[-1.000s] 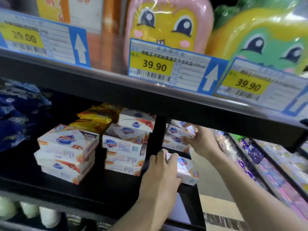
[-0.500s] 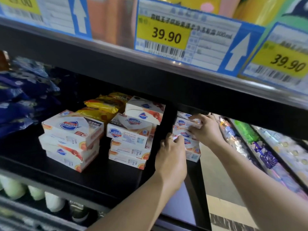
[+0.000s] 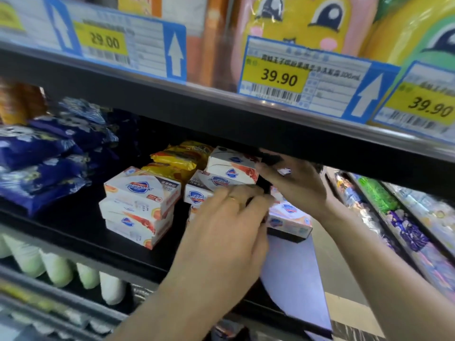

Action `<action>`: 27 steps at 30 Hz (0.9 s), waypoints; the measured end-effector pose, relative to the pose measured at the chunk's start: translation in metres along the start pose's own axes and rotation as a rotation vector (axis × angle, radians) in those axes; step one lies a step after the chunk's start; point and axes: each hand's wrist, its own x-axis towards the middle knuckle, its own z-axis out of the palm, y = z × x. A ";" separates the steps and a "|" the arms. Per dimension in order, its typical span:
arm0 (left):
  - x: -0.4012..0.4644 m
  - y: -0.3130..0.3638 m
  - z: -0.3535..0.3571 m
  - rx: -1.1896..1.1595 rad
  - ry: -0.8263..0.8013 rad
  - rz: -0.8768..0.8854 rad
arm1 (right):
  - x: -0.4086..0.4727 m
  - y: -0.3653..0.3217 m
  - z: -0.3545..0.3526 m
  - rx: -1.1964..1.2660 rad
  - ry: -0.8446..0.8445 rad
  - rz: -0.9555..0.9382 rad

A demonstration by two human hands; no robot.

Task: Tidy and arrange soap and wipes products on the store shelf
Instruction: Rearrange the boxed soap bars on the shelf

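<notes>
Left hand (image 3: 221, 232) lies over the front of the middle soap stack (image 3: 216, 179), fingers (image 3: 248, 196) curled at its right edge; whether they pinch a box or just press it I cannot tell. Right hand (image 3: 295, 185) is just right of that, palm against the end of the top box, fingers loosely bent under the upper shelf lip (image 3: 221, 112); clamp unconfirmed. Below the right hand, the end stack (image 3: 288, 219) hangs at the shelf corner. Left of the grip: another soap stack (image 3: 140, 205), skewed. Behind: yellow packs (image 3: 177, 159). Far left: blue wipes packs (image 3: 49, 153). Boxes look like light, stiff glossy card; probably slide easily, corners crush. Best held across the short ends. Wipes packs are soft film, likely slippery.
</notes>
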 end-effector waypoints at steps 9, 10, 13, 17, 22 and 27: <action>0.026 -0.062 -0.012 0.539 -0.357 -0.030 | 0.013 -0.016 0.013 -0.136 -0.252 0.112; 0.027 -0.063 -0.010 0.553 -0.358 -0.022 | 0.013 -0.016 0.013 -0.143 -0.253 0.121; 0.034 -0.062 -0.008 0.579 -0.351 -0.032 | 0.008 -0.013 0.012 -0.133 -0.202 0.118; 0.048 -0.064 -0.012 0.589 -0.433 -0.063 | -0.002 -0.007 0.005 -0.070 -0.081 0.092; 0.057 -0.066 -0.019 0.537 -0.507 -0.114 | -0.011 0.010 -0.009 -0.038 -0.005 0.168; 0.057 -0.069 -0.024 0.442 -0.505 -0.177 | -0.019 0.030 -0.028 -0.018 0.055 0.292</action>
